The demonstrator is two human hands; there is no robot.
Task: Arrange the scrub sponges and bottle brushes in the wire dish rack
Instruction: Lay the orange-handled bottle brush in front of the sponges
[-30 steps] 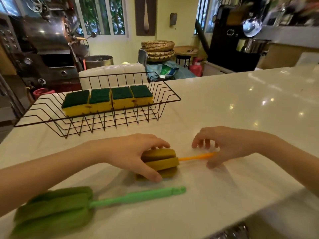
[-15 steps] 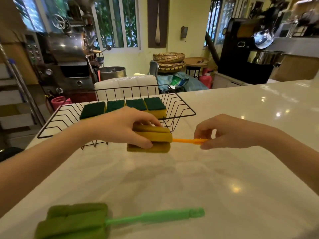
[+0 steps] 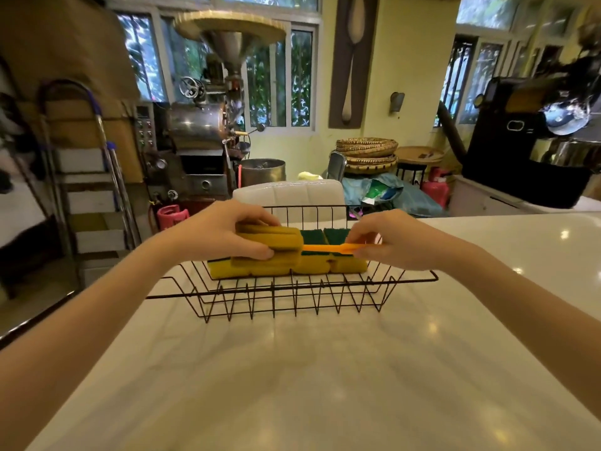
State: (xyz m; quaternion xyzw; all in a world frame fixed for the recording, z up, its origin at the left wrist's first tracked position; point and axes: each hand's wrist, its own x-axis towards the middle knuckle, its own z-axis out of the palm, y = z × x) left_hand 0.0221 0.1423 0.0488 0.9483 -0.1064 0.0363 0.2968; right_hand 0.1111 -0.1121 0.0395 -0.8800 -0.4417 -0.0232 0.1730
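A black wire dish rack (image 3: 292, 289) stands on the white counter (image 3: 309, 379), holding a row of yellow scrub sponges with green tops (image 3: 344, 263). Over that row I hold an orange bottle brush (image 3: 276, 244) level. My left hand (image 3: 214, 234) is shut on its yellow foam head. My right hand (image 3: 387, 239) pinches the orange handle (image 3: 328, 248). The brush hides part of the sponges. The green bottle brush is out of view.
A white chair back (image 3: 289, 195) stands just behind the rack. Beyond the counter's left edge are a stepladder (image 3: 87, 190) and a metal roasting machine (image 3: 198, 131). A black machine (image 3: 527, 151) sits at the far right.
Both hands lifted the orange brush off the counter and carried it forward until it is above the sponges in the rack. The green brush dropped out of the frame.
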